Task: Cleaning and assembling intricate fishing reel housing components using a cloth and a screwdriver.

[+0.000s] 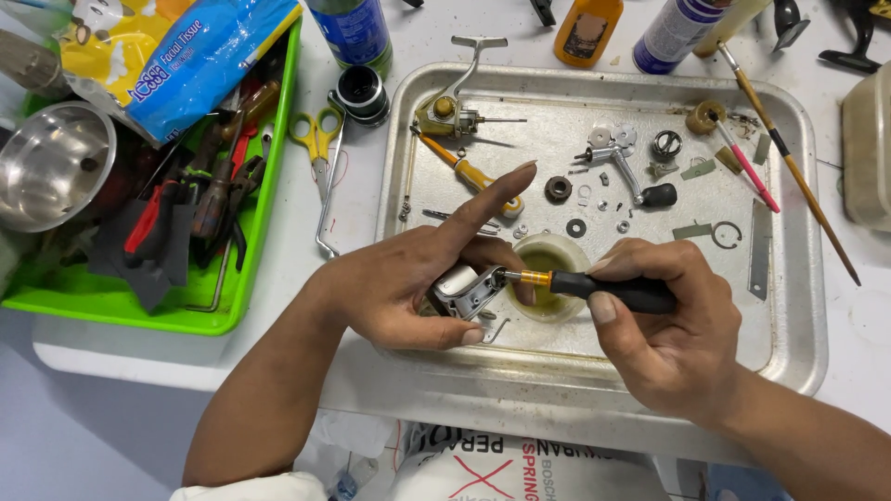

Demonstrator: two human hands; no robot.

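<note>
Left hand: (408,288) clenched around a small silver metal reel part (467,291), index finger stretched out straight over the tray.
Right hand: (664,339) grasping a black-handled screwdriver with a gold collar (594,285), thumb and fingers wrapped about the grip.
Screwdriver tip: pressed against the silver metal reel part, just where the two hands met.
Reel part position: held above the near edge of a shallow rectangular steel tray (789,353), beside a small round translucent cup of yellowish liquid (549,276).
Cup: sat on the tray floor, partly hidden behind the screwdriver shaft.
Tray contents: a yellow-handled screwdriver (469,172), a dismantled fishing-reel body with crank arm (452,109), loose washers and a black ring (559,189), a pink-handled brush (747,172).
Small parts near tray centre: probably screws and clips, too small to tell apart.
Across tray corner: a long thin wooden-handled brush (789,162), lying slantwise.
Left of tray: yellow-handled scissors (316,139) on the white tabletop (278,357), next to a bright green plastic bin of pliers and hand tools (237,297).
In the bin: a round steel bowl (51,162) and a blue-and-yellow tissue pack (172,56).
</note>
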